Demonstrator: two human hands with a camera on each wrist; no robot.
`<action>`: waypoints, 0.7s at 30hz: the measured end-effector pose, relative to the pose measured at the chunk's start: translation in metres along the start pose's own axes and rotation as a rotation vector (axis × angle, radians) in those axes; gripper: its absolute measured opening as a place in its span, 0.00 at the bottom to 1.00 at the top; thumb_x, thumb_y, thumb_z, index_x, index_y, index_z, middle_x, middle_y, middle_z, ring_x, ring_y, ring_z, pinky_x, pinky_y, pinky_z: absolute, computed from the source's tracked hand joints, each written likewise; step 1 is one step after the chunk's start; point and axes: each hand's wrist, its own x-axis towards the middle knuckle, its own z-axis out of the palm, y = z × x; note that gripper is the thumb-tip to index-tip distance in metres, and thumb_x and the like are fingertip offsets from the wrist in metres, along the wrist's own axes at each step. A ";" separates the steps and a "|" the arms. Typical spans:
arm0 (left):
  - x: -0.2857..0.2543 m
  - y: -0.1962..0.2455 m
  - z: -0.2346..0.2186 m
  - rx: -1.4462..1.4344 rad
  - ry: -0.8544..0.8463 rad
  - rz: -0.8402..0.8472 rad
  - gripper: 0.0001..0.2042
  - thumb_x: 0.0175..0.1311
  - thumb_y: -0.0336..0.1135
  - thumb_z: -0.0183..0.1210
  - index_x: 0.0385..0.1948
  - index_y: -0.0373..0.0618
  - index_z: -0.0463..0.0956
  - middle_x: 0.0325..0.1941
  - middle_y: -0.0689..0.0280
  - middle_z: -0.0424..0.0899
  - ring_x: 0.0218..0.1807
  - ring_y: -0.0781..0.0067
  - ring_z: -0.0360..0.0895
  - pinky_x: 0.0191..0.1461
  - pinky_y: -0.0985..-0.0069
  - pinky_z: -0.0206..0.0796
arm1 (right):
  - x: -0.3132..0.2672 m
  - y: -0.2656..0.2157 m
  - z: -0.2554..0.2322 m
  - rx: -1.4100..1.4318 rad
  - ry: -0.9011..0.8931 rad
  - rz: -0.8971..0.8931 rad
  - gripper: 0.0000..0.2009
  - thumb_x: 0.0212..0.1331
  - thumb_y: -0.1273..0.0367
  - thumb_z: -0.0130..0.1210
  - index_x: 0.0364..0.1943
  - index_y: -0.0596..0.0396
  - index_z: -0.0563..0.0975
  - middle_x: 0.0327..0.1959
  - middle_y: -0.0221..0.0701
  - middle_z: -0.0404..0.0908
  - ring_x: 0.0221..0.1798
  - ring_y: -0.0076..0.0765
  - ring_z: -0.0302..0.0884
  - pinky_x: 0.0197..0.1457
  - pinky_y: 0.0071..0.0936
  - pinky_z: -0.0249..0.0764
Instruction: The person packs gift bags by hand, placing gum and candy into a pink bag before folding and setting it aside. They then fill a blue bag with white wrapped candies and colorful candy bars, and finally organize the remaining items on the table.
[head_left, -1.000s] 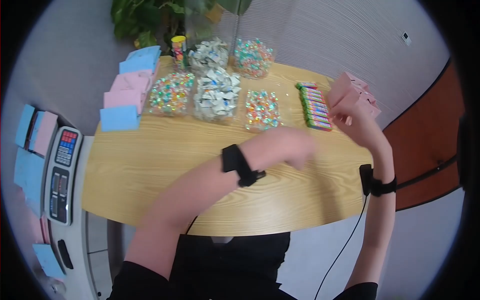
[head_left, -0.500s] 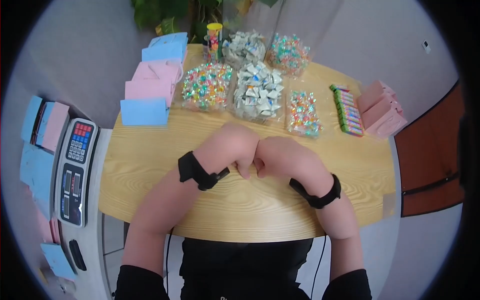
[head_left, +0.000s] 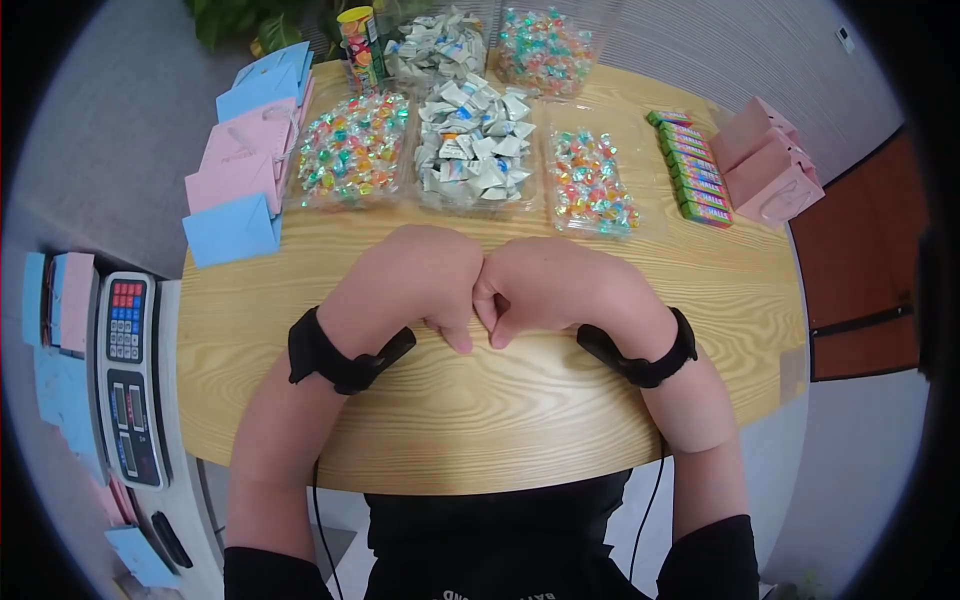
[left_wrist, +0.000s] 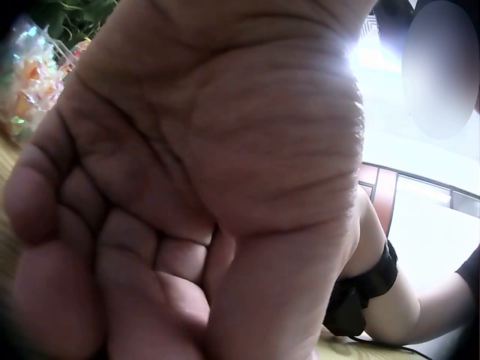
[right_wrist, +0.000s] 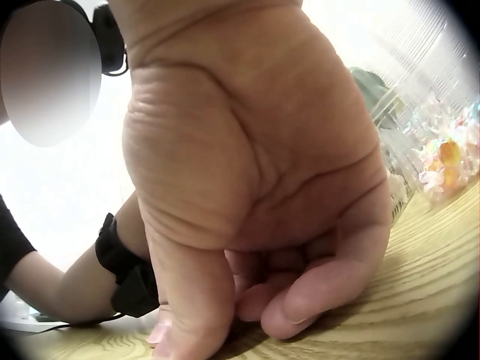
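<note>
My left hand (head_left: 425,280) and right hand (head_left: 545,285) meet over the middle of the wooden table (head_left: 560,420), knuckles side by side, thumbs pointing toward me. Seen from the left wrist, the left palm (left_wrist: 202,142) has loosely bent fingers and nothing in it. The right wrist view shows the right palm (right_wrist: 255,150) bare too, its fingers loosely bent close over the wood. Beyond the hands stand clear trays of wrapped candies: colourful ones (head_left: 350,150) at left, white packets (head_left: 475,145) in the middle, and a smaller colourful lot (head_left: 592,180) at right.
Blue and pink paper bags (head_left: 235,230) line the table's left edge. Green candy packs (head_left: 695,170) lie at right beside pink gift bags (head_left: 770,160). A yellow-lidded can (head_left: 360,48) and two more candy tubs (head_left: 545,50) stand at the back. A scale (head_left: 130,380) sits off to the left.
The right hand has come from the pink bags at right to the table's middle. My left hand has drawn back to meet it. In the last half second both hands stay together.
</note>
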 end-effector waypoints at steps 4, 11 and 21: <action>-0.002 0.010 -0.006 0.066 -0.022 -0.064 0.15 0.34 0.42 0.76 0.20 0.44 0.82 0.17 0.67 0.83 0.23 0.62 0.81 0.30 0.67 0.70 | 0.001 0.005 0.003 -0.014 0.013 -0.040 0.07 0.43 0.67 0.69 0.27 0.49 0.84 0.27 0.28 0.84 0.33 0.35 0.81 0.36 0.32 0.72; 0.002 0.003 -0.001 0.025 -0.090 -0.047 0.19 0.35 0.43 0.75 0.33 0.51 0.85 0.26 0.59 0.84 0.31 0.57 0.81 0.36 0.64 0.71 | 0.001 0.002 0.003 -0.009 0.006 -0.041 0.07 0.43 0.68 0.69 0.27 0.50 0.83 0.25 0.30 0.83 0.31 0.35 0.81 0.35 0.31 0.71; -0.033 -0.009 -0.038 -0.054 0.013 -0.167 0.13 0.42 0.42 0.73 0.23 0.43 0.84 0.23 0.67 0.86 0.27 0.68 0.83 0.30 0.69 0.72 | -0.014 -0.029 0.003 -0.103 0.255 -0.136 0.10 0.50 0.67 0.66 0.36 0.51 0.81 0.31 0.34 0.82 0.34 0.42 0.80 0.41 0.35 0.74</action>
